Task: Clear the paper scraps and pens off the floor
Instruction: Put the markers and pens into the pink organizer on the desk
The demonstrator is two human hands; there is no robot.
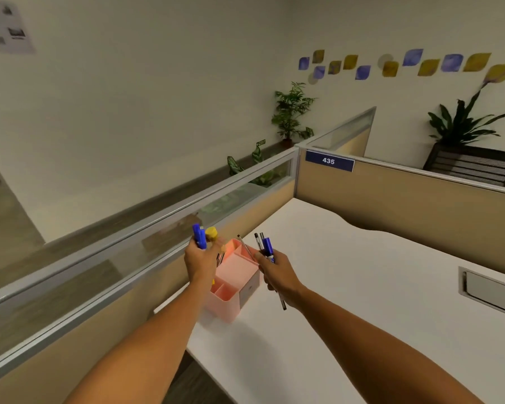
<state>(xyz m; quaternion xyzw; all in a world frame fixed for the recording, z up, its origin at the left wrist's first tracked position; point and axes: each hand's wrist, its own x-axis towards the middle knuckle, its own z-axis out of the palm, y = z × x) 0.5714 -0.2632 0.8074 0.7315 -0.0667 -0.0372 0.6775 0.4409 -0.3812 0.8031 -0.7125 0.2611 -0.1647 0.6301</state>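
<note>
A pink desk organiser with several compartments stands on the near left corner of a white desk. My left hand is over its left side, closed around blue and yellow markers that point up. My right hand is at the organiser's right edge, gripping a bundle of pens, blue and black, with one pen tip sticking out below the palm. A thin pen stands in the organiser's back compartment. No floor scraps are in view.
Beige cubicle partitions with glass tops border the desk at left and back; a sign reads 435. A grey cable tray is set into the desk at right. Potted plants stand beyond the partitions.
</note>
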